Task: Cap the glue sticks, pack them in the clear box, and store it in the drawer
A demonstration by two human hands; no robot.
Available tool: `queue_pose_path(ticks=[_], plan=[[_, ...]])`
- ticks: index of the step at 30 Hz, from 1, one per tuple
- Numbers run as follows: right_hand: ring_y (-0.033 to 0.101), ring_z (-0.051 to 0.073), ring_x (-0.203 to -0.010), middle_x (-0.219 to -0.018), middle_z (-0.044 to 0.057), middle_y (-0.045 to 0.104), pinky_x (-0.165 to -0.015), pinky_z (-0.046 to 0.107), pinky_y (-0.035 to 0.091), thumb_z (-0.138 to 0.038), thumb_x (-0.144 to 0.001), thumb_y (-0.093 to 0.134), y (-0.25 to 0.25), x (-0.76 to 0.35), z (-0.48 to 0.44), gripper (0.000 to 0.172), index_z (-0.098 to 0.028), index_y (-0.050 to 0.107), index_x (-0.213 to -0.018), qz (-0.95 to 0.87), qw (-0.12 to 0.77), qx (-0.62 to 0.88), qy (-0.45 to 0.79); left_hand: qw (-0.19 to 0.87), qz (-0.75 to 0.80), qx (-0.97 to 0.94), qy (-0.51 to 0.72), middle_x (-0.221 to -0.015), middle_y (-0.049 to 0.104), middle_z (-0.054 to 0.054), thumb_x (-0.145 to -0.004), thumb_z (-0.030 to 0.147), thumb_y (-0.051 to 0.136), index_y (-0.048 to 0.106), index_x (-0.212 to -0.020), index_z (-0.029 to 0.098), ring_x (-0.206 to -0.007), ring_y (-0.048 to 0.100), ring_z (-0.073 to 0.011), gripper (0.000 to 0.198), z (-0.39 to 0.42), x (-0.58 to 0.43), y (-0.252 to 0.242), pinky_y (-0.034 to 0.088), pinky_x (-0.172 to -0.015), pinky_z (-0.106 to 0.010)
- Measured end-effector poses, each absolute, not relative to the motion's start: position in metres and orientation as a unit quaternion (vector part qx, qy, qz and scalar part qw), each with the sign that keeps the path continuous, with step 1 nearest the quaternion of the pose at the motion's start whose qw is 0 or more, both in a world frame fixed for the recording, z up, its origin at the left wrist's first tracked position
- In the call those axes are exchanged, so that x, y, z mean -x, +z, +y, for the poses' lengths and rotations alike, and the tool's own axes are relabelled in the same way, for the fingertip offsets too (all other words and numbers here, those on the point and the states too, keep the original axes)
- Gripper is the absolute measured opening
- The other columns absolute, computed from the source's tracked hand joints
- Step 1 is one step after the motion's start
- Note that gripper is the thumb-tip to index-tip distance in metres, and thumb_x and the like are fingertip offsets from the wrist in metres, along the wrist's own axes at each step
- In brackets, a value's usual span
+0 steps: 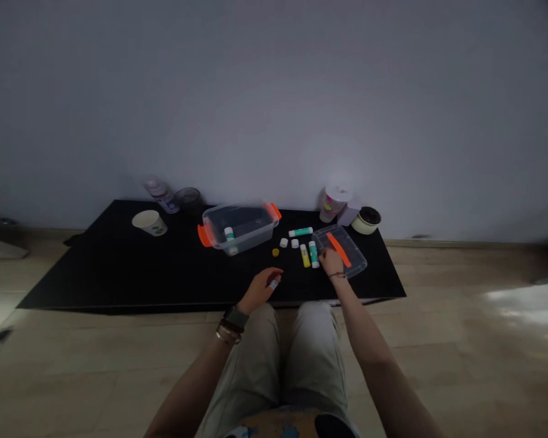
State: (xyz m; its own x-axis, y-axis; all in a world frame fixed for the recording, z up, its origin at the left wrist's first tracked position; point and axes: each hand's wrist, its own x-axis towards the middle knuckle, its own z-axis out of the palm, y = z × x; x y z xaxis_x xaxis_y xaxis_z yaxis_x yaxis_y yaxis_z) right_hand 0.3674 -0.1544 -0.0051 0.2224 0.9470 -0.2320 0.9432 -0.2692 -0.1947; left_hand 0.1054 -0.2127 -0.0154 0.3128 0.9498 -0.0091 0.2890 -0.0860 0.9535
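My left hand (262,287) rests on the black mat (119,267) with its fingers curled around a small white glue stick (274,283). My right hand (332,261) reaches over the mat, its fingers closed beside two upright-lying glue sticks, one yellow (305,255) and one green-and-white (313,253); what it grips is hidden. Another green glue stick (300,232) lies farther back. Two white caps (289,243) and a yellow cap (275,252) sit loose on the mat. A clear plastic box (240,226) with orange latches holds one glue stick (229,235).
The clear lid (347,249) with an orange strip lies right of my right hand. A paper cup (150,222), a bottle (161,193), a dark jar (189,198), a white cup (333,204) and a dark bowl (366,219) stand along the wall. Wooden floor surrounds the mat.
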Motion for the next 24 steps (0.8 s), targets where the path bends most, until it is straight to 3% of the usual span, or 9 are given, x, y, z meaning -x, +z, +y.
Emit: queue_pose_path(ticks=[5,10,18,24], plan=[[0.066,0.025,-0.109,-0.119,0.022,0.066,-0.086,0.030,0.048,-0.037,-0.096,0.055,-0.008,-0.358,-0.157,0.037,-0.008,0.061,-0.119,-0.609,0.016,0.778,0.155,0.523,0.485,-0.596,0.368,-0.100,0.067,-0.009,-0.078,0.036,0.066,0.068,-0.105,0.020,-0.087,0.065,-0.0210,0.031,-0.211,-0.130,-0.023,0.053,-0.082,-0.037],[0.067,0.028,-0.108,-0.112,0.024,0.069,-0.086,0.031,0.048,-0.043,-0.096,0.053,-0.015,-0.341,-0.150,0.041,-0.006,0.065,-0.110,-0.612,0.020,0.770,0.179,0.526,0.491,-0.602,0.345,-0.101,0.066,-0.011,-0.077,0.035,0.067,0.068,-0.105,0.019,-0.092,0.065,-0.0229,0.032,-0.210,-0.140,-0.028,0.053,-0.082,-0.038],[0.069,0.029,-0.103,-0.107,0.022,0.071,-0.083,0.031,0.049,-0.033,-0.084,0.068,-0.018,-0.331,-0.147,0.033,-0.008,0.068,-0.105,-0.610,0.052,0.761,0.215,0.519,0.511,-0.596,0.339,-0.102,0.067,-0.012,-0.076,0.036,0.069,0.068,-0.105,0.017,-0.096,0.065,-0.0238,0.034,-0.213,-0.129,-0.041,0.053,-0.085,-0.039],[0.070,0.016,-0.090,-0.098,0.008,0.075,-0.076,0.022,0.050,-0.032,-0.089,0.062,-0.010,-0.322,-0.164,0.024,-0.016,0.069,-0.105,-0.632,0.148,0.706,0.282,0.618,0.520,-0.452,0.379,-0.112,0.069,-0.013,-0.074,0.052,0.072,0.065,-0.107,0.018,-0.101,0.067,-0.0240,0.048,-0.208,-0.132,-0.038,0.053,-0.088,-0.038]])
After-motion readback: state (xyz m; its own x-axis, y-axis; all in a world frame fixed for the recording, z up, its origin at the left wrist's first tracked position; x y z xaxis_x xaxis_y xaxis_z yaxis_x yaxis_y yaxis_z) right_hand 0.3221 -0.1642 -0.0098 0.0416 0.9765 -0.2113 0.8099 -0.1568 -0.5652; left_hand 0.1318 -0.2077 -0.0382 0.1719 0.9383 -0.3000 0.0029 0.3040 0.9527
